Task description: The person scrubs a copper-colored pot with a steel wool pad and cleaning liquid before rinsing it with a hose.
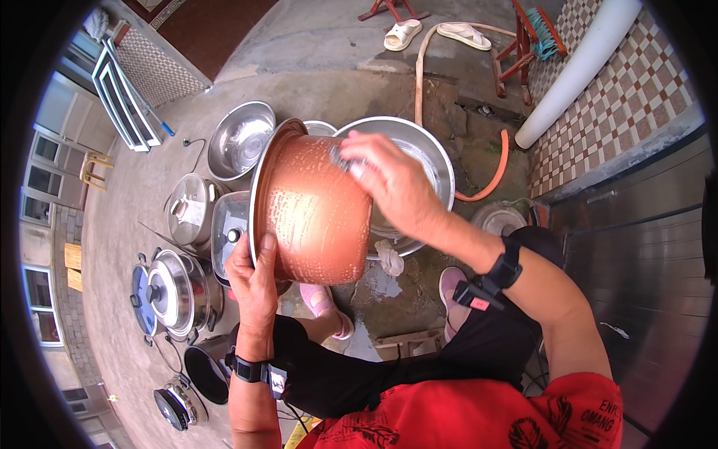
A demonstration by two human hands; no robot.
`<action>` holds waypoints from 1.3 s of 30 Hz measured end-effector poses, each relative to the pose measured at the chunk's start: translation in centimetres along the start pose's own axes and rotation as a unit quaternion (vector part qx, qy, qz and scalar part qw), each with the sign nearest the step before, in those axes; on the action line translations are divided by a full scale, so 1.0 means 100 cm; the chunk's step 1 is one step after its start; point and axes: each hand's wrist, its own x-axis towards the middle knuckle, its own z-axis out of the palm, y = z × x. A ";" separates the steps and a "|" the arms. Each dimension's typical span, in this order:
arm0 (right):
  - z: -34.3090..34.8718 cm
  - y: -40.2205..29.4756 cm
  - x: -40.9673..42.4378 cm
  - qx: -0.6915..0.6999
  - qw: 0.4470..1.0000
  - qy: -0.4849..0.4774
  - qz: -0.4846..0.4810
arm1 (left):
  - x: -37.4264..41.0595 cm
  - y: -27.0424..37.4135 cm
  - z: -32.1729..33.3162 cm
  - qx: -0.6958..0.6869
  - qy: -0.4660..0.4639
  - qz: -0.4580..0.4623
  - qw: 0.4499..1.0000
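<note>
A copper-coloured inner pot, wet with droplets and suds, is tilted on its side before me. My left hand grips its rim, thumb on the outer wall. Against the pot's wall near the base, my right hand presses a grey scouring pad, its fingers closed round it. Behind the pot, a wide metal basin stands on the ground, partly hidden by the pot and my right arm. A pale wet cloth hangs at the basin's near edge.
Left of the pot are a steel bowl, a glass-lidded pot, a glass-lidded pan, a steel steamer pot and a dark pot. An orange hose curves right of the basin. White slippers lie beyond, near a tiled wall.
</note>
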 end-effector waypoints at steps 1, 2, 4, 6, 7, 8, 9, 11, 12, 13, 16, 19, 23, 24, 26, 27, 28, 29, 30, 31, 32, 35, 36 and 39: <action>-0.008 0.011 0.009 0.024 0.998 -0.013 0.065 | 0.001 -0.001 -0.002 -0.018 0.008 0.000 1.000; -0.008 0.011 0.006 0.025 0.998 -0.008 0.059 | 0.002 -0.002 0.001 -0.035 0.021 0.016 0.999; -0.004 -0.002 -0.002 -0.010 1.000 0.001 -0.016 | 0.002 0.000 0.001 -0.043 0.021 0.007 0.999; 0.005 -0.022 -0.014 -0.018 0.991 -0.033 -0.127 | 0.000 0.001 0.000 -0.046 0.019 -0.002 0.999; 0.008 -0.024 -0.019 0.015 0.983 -0.077 -0.168 | 0.000 0.000 -0.001 -0.047 0.016 -0.006 0.999; 0.009 -0.022 -0.020 0.010 0.987 -0.068 -0.147 | 0.000 -0.001 -0.002 -0.048 0.014 -0.010 0.999; 0.008 -0.017 -0.021 0.003 0.991 -0.057 -0.123 | 0.000 -0.003 -0.002 -0.031 0.010 -0.006 0.999; 0.001 0.013 -0.005 0.014 0.999 -0.031 -0.001 | -0.001 -0.002 -0.006 0.006 0.014 0.009 1.000; -0.004 0.013 -0.002 0.034 0.999 -0.031 0.018 | -0.001 -0.004 -0.008 -0.006 0.020 0.006 1.000; -0.006 0.011 0.001 0.055 0.997 -0.031 0.038 | -0.001 -0.007 -0.010 -0.017 0.025 0.004 1.000; 0.006 -0.017 -0.014 0.012 0.992 0.004 -0.125 | -0.001 -0.007 -0.010 -0.041 0.021 -0.006 0.999; 0.007 -0.006 -0.012 0.015 0.995 -0.009 -0.102 | -0.001 -0.004 -0.008 -0.047 0.006 -0.009 0.999; -0.002 0.002 -0.005 0.020 1.000 0.003 -0.020 | 0.000 -0.005 -0.009 -0.073 0.018 -0.012 0.997; 0.003 -0.005 -0.011 0.004 0.999 0.017 -0.047 | -0.001 -0.006 -0.010 -0.083 0.020 -0.014 0.996; 0.005 -0.012 -0.012 0.004 0.994 0.012 -0.112 | -0.001 -0.002 -0.007 -0.086 0.032 -0.022 0.996; 0.005 -0.013 -0.014 0.002 0.990 0.013 -0.140 | 0.000 -0.002 -0.006 -0.071 0.023 -0.018 0.997; 0.004 -0.001 -0.012 -0.001 0.993 0.011 -0.116 | 0.000 -0.002 -0.005 -0.056 0.015 -0.014 0.998; 0.003 0.009 -0.011 -0.003 0.998 0.011 -0.058 | 0.000 -0.003 -0.004 -0.042 0.005 -0.010 0.999; 0.000 0.014 -0.005 0.000 0.999 0.011 -0.034 | -0.001 -0.004 -0.005 -0.050 0.009 -0.008 0.999; -0.002 0.016 -0.001 0.003 1.000 0.010 -0.010 | 0.000 -0.003 -0.006 -0.065 0.016 -0.012 0.998; -0.001 0.013 -0.004 -0.004 0.999 0.026 -0.042 | 0.000 -0.002 -0.006 -0.080 0.024 -0.015 0.996; 0.002 -0.008 -0.010 -0.002 0.993 0.024 -0.112 | -0.001 -0.004 -0.011 -0.090 0.020 -0.020 0.996; 0.001 -0.008 -0.012 0.007 0.994 0.005 -0.108 | -0.001 -0.006 -0.012 -0.084 0.013 -0.023 0.996; -0.004 0.008 -0.004 0.020 1.000 -0.009 -0.009 | 0.000 -0.009 -0.010 -0.090 0.015 -0.028 0.995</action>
